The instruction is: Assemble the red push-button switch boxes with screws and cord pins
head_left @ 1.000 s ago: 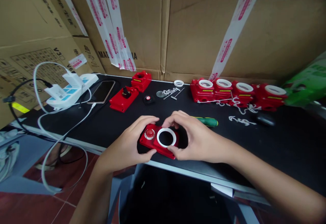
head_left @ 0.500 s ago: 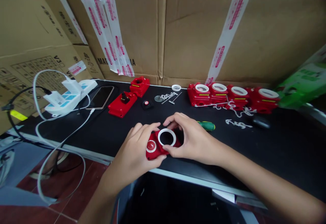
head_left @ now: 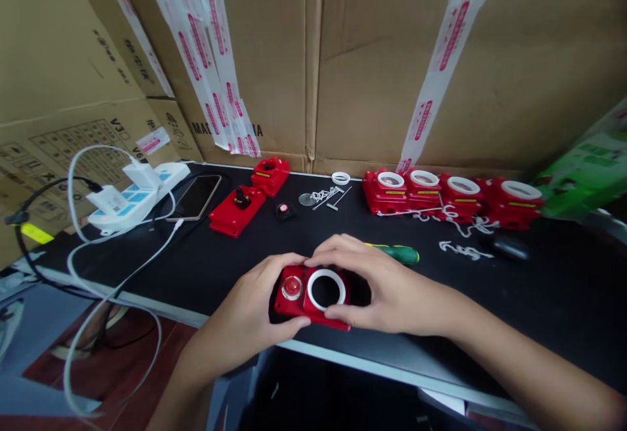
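gripping the red housing [head_left: 304, 297] with both hands, we have it beside the near edge of the tabletop [head_left: 235, 264], about midway along; whether it rests on the surface or is held just above it, we cannot tell. our left hand [head_left: 255, 303] is closed on the left end, fingertips on the far side and thumb on the near side, with the red button [head_left: 292, 287] showing between them. our right hand [head_left: 382, 290] curves around the right end, thumb against the near side of the fitted white ring [head_left: 310, 290], fingers along the far side. the ring faces up, dark inside.

just beyond our right hand we note a green handle [head_left: 401, 254], partly hidden. toward the middle of the far edge lie a loose white ring [head_left: 341, 183], white pins [head_left: 324, 194], a clear disc [head_left: 307, 200] and a round black part [head_left: 283, 211]. left of these we record a long red case [head_left: 235, 215] and, nearer the far edge, a smaller red case [head_left: 274, 179]. a phone [head_left: 197, 197] and a power strip [head_left: 105, 223] occupy the far left corner. along the far edge toward the right corner we count four white-rimmed red housings [head_left: 386, 199] in a row, with white cord [head_left: 473, 224] in front.
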Demonstrator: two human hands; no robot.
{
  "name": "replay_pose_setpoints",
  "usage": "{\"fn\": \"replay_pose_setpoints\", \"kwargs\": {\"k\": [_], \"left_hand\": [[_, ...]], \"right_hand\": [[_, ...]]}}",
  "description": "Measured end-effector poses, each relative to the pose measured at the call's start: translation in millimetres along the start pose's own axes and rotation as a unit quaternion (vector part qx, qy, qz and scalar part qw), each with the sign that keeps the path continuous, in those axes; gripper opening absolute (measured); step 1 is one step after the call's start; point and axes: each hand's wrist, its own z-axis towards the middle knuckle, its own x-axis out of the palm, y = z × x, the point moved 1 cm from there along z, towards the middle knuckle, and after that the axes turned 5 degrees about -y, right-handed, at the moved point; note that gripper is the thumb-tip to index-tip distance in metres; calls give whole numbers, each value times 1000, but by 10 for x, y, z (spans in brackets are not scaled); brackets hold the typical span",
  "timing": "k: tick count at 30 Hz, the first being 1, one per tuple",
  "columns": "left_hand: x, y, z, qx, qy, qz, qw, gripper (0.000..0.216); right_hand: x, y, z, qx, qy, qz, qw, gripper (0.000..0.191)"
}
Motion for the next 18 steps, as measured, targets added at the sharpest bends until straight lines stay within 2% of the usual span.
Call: {"fn": "replay_pose_setpoints", "kwargs": {"k": [3, 8, 13, 18], "left_hand": [[-6, 9, 0, -2, 16, -4, 1000, 73], [-3, -42, 14, 5, 14, -9, 1000, 68], [46, -98, 1, -2, -30, 24, 999, 69], [151, -187, -17, 11, -90, 98, 991, 68]], "right_hand": [[29, 20, 12, -26, 13, 4, 1000, 55], [55, 4, 7, 7, -17, -4, 1000, 57], [80, -3, 2, 24, -42, -36, 998, 63], [114, -11, 26, 37, -76, -85, 993, 60]]}}
